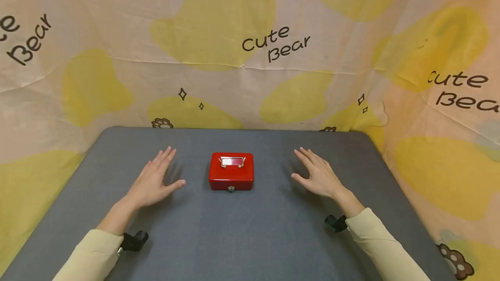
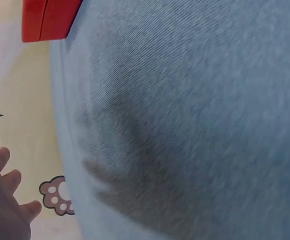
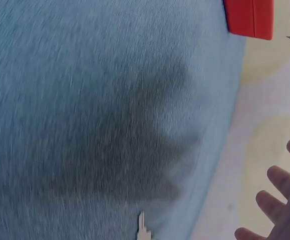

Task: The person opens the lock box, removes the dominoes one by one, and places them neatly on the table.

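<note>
A small red cash box (image 1: 231,178) stands closed on the grey cloth-covered table (image 1: 234,233), with a silver handle (image 1: 232,162) on its lid and a round lock (image 1: 231,188) at the front. To its left, my left hand (image 1: 152,183) hovers above the table, fingers straight and thumb spread. On the other side my right hand (image 1: 321,178) hovers likewise, holding nothing. Neither hand touches the box. Only a corner of the red cash box (image 2: 50,20) enters the left wrist view; another corner of the cash box (image 3: 250,17) shows in the right wrist view.
A printed cloth (image 1: 211,21) with yellow patches and lettering hangs behind the table and along both sides. Dark straps (image 1: 134,241) sit at both wrists. A small pale narrow piece (image 3: 143,230) pokes into the right wrist view; its kind is unclear.
</note>
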`<state>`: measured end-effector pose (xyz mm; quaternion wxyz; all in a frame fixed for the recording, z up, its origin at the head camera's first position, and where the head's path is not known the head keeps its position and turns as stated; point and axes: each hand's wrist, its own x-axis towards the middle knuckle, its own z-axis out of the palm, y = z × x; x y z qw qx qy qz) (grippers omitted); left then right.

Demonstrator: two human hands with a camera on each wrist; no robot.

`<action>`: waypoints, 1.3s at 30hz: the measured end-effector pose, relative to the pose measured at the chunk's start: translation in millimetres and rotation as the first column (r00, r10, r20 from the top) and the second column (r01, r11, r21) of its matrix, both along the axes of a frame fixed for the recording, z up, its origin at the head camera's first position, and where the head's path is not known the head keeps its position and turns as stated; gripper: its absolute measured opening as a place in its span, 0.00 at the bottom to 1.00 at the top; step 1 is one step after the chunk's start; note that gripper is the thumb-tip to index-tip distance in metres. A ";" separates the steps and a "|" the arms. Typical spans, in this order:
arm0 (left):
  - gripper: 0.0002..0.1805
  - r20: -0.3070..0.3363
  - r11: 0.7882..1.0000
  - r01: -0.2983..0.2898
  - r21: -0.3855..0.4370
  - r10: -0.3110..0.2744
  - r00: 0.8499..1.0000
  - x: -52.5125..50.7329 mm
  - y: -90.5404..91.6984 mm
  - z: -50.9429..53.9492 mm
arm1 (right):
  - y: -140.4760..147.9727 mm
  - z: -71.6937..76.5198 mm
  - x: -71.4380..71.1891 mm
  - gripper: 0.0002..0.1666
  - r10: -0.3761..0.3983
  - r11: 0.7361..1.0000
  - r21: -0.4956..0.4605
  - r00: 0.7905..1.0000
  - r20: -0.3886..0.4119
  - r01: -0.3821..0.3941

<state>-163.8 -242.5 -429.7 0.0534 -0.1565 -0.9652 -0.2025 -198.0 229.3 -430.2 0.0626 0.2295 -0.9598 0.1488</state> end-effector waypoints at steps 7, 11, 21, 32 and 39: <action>0.51 0.033 0.994 -0.009 0.113 0.005 0.999 0.5 5.9 -12.1 | -11.9 -4.3 1.9 0.44 0.005 0.996 -0.086 1.000 0.027 -0.003; 0.50 0.067 0.986 -0.024 0.167 0.012 0.998 0.1 9.1 -17.9 | -19.0 -9.9 1.4 0.43 0.024 0.990 -0.139 0.999 0.047 -0.017; 0.52 0.112 0.968 -0.042 0.249 0.014 0.994 -1.8 23.8 -26.9 | -37.9 -20.3 1.9 0.44 0.081 0.965 -0.253 0.996 0.047 -0.066; 0.53 0.125 0.952 -0.039 0.305 0.001 0.992 -10.5 38.9 -31.9 | -60.4 -26.6 -0.9 0.45 0.086 0.956 -0.290 0.987 0.132 -0.045; 0.55 0.169 0.952 -0.059 0.301 0.008 0.986 -15.6 46.4 -36.2 | -72.8 -34.5 -2.3 0.47 0.103 0.948 -0.316 0.978 0.184 -0.041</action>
